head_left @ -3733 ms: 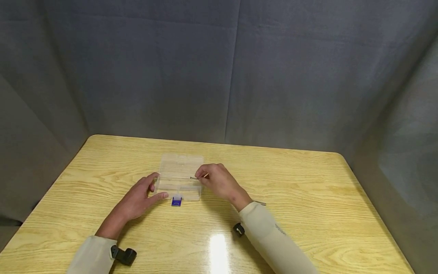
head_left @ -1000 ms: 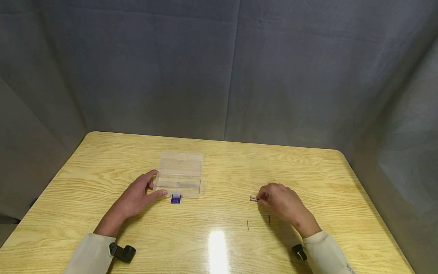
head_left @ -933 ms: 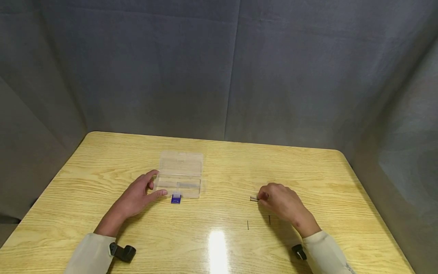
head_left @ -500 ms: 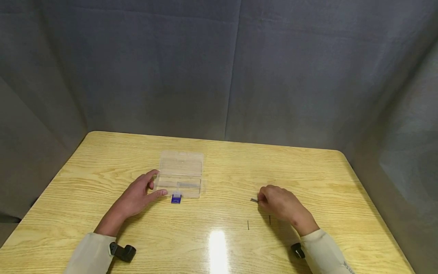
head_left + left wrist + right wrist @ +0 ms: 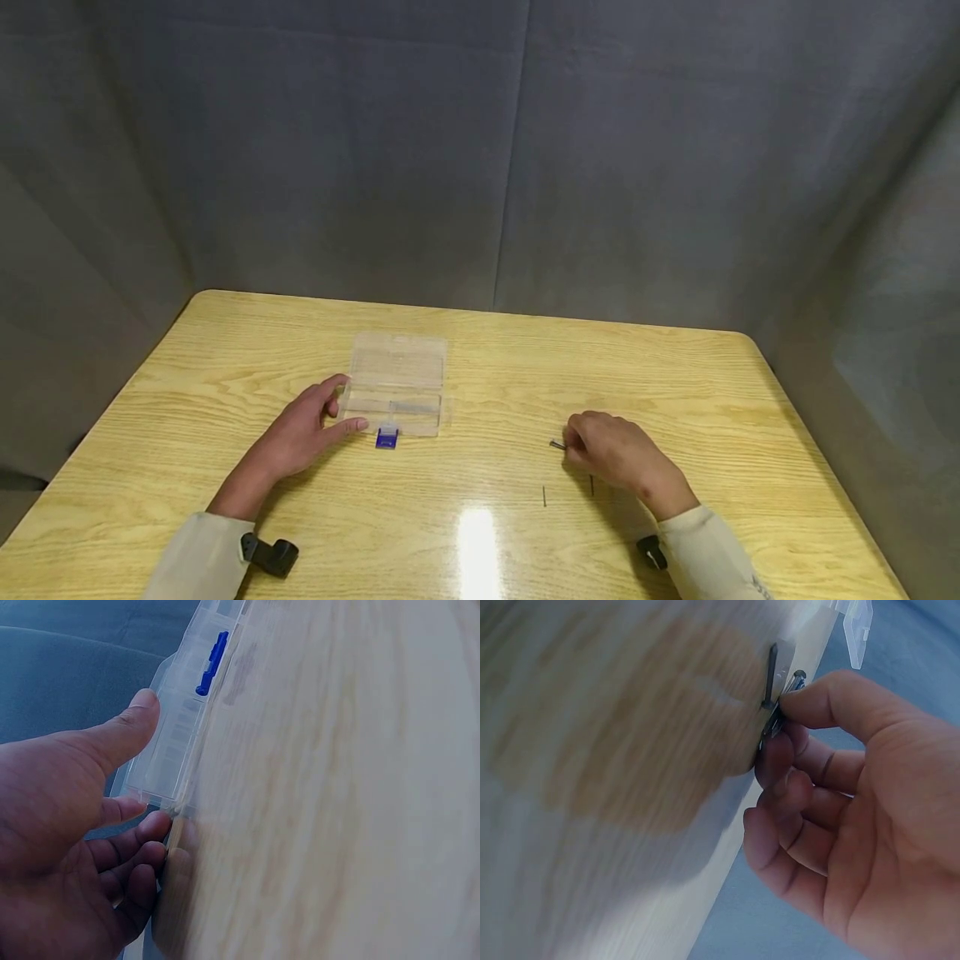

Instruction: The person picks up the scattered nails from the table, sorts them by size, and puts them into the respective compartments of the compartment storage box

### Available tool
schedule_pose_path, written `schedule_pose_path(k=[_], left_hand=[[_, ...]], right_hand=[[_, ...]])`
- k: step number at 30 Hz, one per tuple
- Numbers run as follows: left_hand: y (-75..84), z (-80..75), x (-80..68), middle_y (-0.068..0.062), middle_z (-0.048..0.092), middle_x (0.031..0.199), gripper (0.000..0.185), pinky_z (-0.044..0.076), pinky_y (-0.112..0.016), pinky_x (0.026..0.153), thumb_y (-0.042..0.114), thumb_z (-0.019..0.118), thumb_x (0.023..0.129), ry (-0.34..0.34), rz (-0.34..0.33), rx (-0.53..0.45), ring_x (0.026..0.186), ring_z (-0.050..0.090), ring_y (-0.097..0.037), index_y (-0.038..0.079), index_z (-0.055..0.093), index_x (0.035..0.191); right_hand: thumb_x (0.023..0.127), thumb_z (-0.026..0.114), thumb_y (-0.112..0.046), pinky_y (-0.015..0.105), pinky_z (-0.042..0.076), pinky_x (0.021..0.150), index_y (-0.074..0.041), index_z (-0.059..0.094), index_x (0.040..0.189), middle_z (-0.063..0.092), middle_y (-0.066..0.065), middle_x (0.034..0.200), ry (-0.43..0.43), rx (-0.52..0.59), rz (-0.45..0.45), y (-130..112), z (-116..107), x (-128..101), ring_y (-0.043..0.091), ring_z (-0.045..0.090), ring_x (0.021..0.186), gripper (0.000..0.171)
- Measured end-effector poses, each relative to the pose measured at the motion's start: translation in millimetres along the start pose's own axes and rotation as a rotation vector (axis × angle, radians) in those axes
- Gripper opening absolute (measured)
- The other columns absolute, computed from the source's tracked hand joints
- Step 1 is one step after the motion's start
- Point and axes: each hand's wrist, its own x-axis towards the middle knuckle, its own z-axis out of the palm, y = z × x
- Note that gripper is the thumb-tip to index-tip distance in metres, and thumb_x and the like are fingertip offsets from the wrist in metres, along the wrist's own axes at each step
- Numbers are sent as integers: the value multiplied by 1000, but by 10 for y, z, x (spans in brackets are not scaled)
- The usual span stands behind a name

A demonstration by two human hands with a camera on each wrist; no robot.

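A clear plastic box [image 5: 397, 375] lies open on the wooden table [image 5: 480, 350], with a blue latch [image 5: 386, 439] at its near edge. My left hand [image 5: 330, 414] rests against the box's left side, thumb along the near edge. In the left wrist view the left hand [image 5: 131, 814] touches the box [image 5: 180, 735] near the blue latch [image 5: 212, 664]. Further right, my right hand [image 5: 567, 447] pinches thin metal pins [image 5: 557, 445] low over the table. The right wrist view shows the right hand [image 5: 780, 724] with thumb and fingers pinched on the pins [image 5: 774, 690].
Two more thin pins lie loose on the table, one [image 5: 544, 496] near the glare spot and another [image 5: 592, 485] partly under my right hand. A pin-like piece [image 5: 412, 407] lies in the box's near compartment. Grey fabric walls surround the table.
My right hand left the box, where it held a pin, and went to the table's right side. Over the last second it lowered slightly with the pins. The left hand stayed put.
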Motion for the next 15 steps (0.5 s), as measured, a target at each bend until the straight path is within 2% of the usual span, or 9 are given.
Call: schedule_pose_path(k=[5, 10, 15], left_hand=[[-11, 6, -2, -8, 41, 94, 68, 35, -40, 73, 34, 73, 99, 1, 1, -18, 72, 34, -18, -6, 43, 146], [-14, 8, -3, -8, 41, 94, 69, 35, -39, 73, 34, 73, 99, 1, 4, -10, 71, 33, -18, -6, 43, 146], [-11, 7, -3, -8, 41, 94, 70, 35, -40, 74, 35, 72, 99, 1, 4, -8, 71, 33, -18, -6, 43, 147]], right_hand=[[95, 72, -10, 28, 38, 54, -20, 58, 80, 49, -10, 73, 10, -5, -4, -4, -3, -5, 8, 42, 63, 22], [93, 73, -10, 28, 37, 53, -21, 57, 78, 47, -10, 72, 59, -31, -35, -19, -22, -1, 7, 41, 63, 25], [94, 74, -14, 28, 39, 53, -22, 61, 81, 51, -13, 74, 65, -14, -53, -97, -75, 39, 5, 43, 61, 20]])
